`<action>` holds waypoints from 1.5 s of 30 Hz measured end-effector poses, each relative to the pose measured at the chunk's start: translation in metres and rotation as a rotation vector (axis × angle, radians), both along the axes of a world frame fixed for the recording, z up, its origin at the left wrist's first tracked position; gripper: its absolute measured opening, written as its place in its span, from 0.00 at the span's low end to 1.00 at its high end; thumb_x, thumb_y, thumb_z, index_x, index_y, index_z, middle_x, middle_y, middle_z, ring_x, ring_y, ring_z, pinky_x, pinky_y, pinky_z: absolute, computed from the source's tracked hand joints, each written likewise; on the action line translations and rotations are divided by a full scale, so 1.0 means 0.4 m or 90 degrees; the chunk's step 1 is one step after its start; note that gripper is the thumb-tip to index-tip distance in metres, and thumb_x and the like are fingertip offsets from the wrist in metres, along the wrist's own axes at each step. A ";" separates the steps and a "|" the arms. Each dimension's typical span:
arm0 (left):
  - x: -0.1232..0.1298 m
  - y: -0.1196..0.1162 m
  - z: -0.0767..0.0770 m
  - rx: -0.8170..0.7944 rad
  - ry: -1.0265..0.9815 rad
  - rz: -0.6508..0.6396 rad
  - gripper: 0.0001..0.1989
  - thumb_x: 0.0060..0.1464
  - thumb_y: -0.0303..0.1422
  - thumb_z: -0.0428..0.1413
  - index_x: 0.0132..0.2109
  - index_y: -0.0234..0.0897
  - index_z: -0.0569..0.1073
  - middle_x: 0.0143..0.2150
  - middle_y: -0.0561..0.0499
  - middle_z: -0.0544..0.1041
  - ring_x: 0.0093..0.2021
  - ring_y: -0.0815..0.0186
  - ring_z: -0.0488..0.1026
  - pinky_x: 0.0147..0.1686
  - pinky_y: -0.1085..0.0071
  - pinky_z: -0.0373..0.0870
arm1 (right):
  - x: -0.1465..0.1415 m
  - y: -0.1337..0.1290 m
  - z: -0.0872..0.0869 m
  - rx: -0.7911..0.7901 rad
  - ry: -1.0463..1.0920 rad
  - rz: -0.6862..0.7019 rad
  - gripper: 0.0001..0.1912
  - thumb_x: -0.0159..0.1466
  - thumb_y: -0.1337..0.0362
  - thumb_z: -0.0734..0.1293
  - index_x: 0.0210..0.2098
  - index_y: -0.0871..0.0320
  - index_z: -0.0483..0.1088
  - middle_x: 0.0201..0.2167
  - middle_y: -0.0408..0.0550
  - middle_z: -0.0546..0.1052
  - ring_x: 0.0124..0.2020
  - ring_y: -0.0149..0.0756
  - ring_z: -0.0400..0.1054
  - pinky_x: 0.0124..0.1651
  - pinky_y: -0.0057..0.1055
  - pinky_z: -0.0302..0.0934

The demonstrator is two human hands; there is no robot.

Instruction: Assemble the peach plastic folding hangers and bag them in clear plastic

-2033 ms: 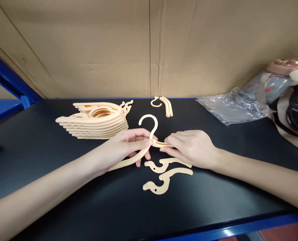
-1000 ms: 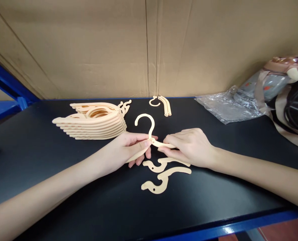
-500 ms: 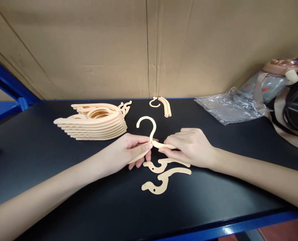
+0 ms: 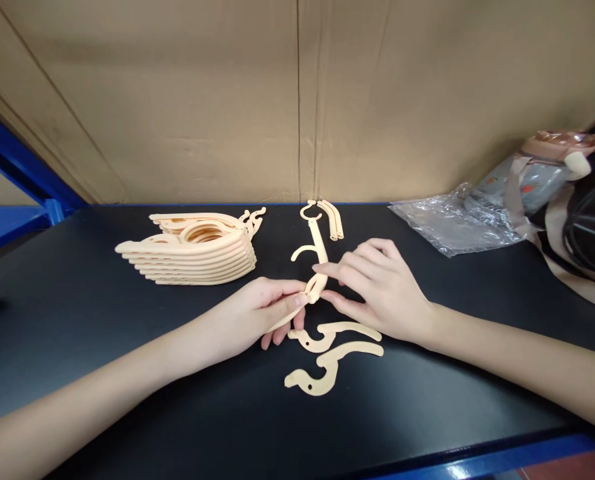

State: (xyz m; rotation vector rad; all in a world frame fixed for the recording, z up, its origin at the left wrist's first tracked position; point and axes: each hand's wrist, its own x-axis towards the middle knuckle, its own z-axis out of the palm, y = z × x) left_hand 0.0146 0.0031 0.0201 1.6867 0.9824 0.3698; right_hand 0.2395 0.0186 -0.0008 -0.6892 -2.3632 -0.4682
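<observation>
A cream plastic folding hanger is between my hands, one arm swung upright beside its hook. My left hand is closed on its lower arm, thumb on top near the joint. My right hand has its index finger across the raised arm and its thumb by the joint, the other fingers curled. Below lie two loose flat hanger pieces, an upper one and a lower one, each with a curved arm and a small hole. My left fingers partly cover the upper piece's left end.
A stack of cream hangers stands at the left on the black tabletop. Behind the held hanger lie a hook piece and arms. Clear plastic bag, bottle and strap are at the right; cardboard rises behind.
The hanger arm under my right hand has swung from pointing right to upright, and the hook has turned to the left. My right index finger has stretched out over the arm.
</observation>
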 end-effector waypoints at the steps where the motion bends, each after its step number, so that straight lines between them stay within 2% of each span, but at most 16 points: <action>1: 0.001 -0.002 -0.002 0.011 0.007 0.002 0.17 0.64 0.42 0.47 0.32 0.34 0.69 0.25 0.55 0.69 0.20 0.75 0.63 0.18 0.80 0.63 | -0.001 0.001 0.000 -0.019 -0.013 0.019 0.13 0.70 0.63 0.62 0.49 0.61 0.73 0.30 0.45 0.77 0.34 0.37 0.66 0.45 0.38 0.57; 3: 0.004 -0.008 -0.003 0.043 0.022 0.007 0.18 0.64 0.43 0.47 0.34 0.34 0.70 0.25 0.55 0.69 0.20 0.74 0.64 0.19 0.79 0.64 | -0.003 0.001 0.001 -0.068 -0.026 0.047 0.14 0.71 0.64 0.60 0.49 0.61 0.73 0.31 0.45 0.77 0.35 0.37 0.66 0.47 0.38 0.56; 5: 0.008 -0.017 -0.002 0.093 0.048 0.008 0.18 0.65 0.43 0.47 0.39 0.34 0.73 0.25 0.56 0.70 0.20 0.74 0.65 0.19 0.79 0.64 | -0.004 0.000 0.002 -0.126 -0.016 0.054 0.14 0.72 0.63 0.58 0.45 0.61 0.73 0.33 0.46 0.77 0.37 0.37 0.66 0.48 0.38 0.56; 9: 0.006 -0.028 -0.001 0.253 0.146 0.006 0.17 0.64 0.42 0.50 0.53 0.40 0.75 0.24 0.58 0.73 0.21 0.72 0.69 0.22 0.78 0.62 | -0.001 0.005 0.006 -0.253 0.063 -0.005 0.14 0.72 0.58 0.58 0.37 0.59 0.70 0.31 0.44 0.74 0.35 0.36 0.64 0.45 0.38 0.54; 11: 0.000 -0.027 -0.005 0.330 0.168 0.012 0.16 0.64 0.42 0.52 0.53 0.41 0.75 0.28 0.57 0.77 0.26 0.70 0.73 0.26 0.78 0.64 | 0.003 0.013 0.005 -0.336 0.139 -0.048 0.11 0.71 0.58 0.60 0.35 0.57 0.67 0.27 0.40 0.69 0.31 0.33 0.62 0.41 0.35 0.55; 13: -0.006 -0.023 -0.012 0.396 0.168 0.022 0.13 0.64 0.40 0.53 0.50 0.41 0.76 0.34 0.56 0.80 0.31 0.70 0.75 0.30 0.77 0.66 | 0.009 0.025 -0.001 -0.421 0.222 -0.070 0.06 0.69 0.63 0.62 0.34 0.55 0.64 0.23 0.36 0.63 0.27 0.30 0.58 0.35 0.31 0.54; 16: -0.011 -0.015 -0.023 0.495 0.178 0.029 0.10 0.64 0.35 0.53 0.47 0.40 0.76 0.36 0.57 0.78 0.28 0.72 0.71 0.29 0.77 0.64 | 0.017 0.040 -0.012 -0.485 0.277 -0.070 0.07 0.65 0.73 0.61 0.35 0.54 0.61 0.24 0.36 0.60 0.25 0.29 0.54 0.30 0.29 0.51; 18: -0.011 -0.011 -0.029 0.559 0.194 0.024 0.10 0.65 0.32 0.52 0.49 0.39 0.76 0.36 0.56 0.77 0.27 0.72 0.70 0.27 0.77 0.64 | 0.020 0.045 -0.019 -0.484 0.267 -0.068 0.10 0.63 0.77 0.60 0.35 0.54 0.61 0.27 0.37 0.63 0.27 0.29 0.56 0.31 0.29 0.52; 21: -0.010 -0.007 -0.037 0.634 0.219 0.013 0.10 0.66 0.30 0.51 0.50 0.37 0.75 0.40 0.53 0.77 0.35 0.68 0.74 0.31 0.75 0.66 | 0.020 0.049 -0.026 -0.464 0.240 -0.076 0.13 0.62 0.79 0.58 0.36 0.54 0.62 0.32 0.40 0.67 0.32 0.32 0.60 0.35 0.31 0.55; 24: -0.011 -0.005 -0.042 0.666 0.234 0.002 0.10 0.66 0.30 0.52 0.50 0.38 0.75 0.43 0.52 0.76 0.42 0.65 0.74 0.35 0.73 0.68 | 0.020 0.053 -0.031 -0.439 0.210 -0.085 0.14 0.61 0.81 0.56 0.35 0.55 0.63 0.37 0.44 0.69 0.39 0.36 0.63 0.42 0.35 0.58; 28: -0.013 -0.002 -0.047 0.697 0.238 -0.013 0.10 0.65 0.30 0.52 0.50 0.39 0.75 0.44 0.51 0.75 0.42 0.64 0.73 0.36 0.71 0.69 | 0.022 0.057 -0.034 -0.418 0.179 -0.101 0.17 0.59 0.82 0.55 0.36 0.55 0.66 0.41 0.47 0.71 0.44 0.39 0.64 0.49 0.40 0.58; 35: -0.006 -0.003 -0.047 0.684 0.209 -0.022 0.11 0.65 0.27 0.52 0.52 0.36 0.74 0.44 0.50 0.76 0.43 0.64 0.71 0.40 0.69 0.70 | 0.025 0.056 -0.035 -0.428 0.129 -0.114 0.17 0.59 0.81 0.56 0.35 0.54 0.67 0.39 0.45 0.74 0.42 0.40 0.64 0.48 0.41 0.57; 40: -0.005 -0.006 -0.045 0.671 0.190 -0.022 0.09 0.65 0.27 0.52 0.49 0.37 0.74 0.45 0.52 0.78 0.45 0.64 0.72 0.42 0.69 0.71 | 0.023 0.051 -0.032 -0.410 0.112 -0.113 0.15 0.60 0.79 0.56 0.34 0.55 0.67 0.38 0.44 0.75 0.41 0.39 0.64 0.48 0.40 0.55; 45: -0.008 -0.007 -0.042 0.652 0.178 -0.051 0.13 0.65 0.27 0.50 0.53 0.38 0.74 0.47 0.50 0.78 0.46 0.63 0.71 0.43 0.67 0.71 | 0.019 0.043 -0.018 -0.400 0.126 -0.106 0.11 0.62 0.76 0.58 0.35 0.55 0.67 0.38 0.45 0.75 0.41 0.40 0.64 0.48 0.40 0.55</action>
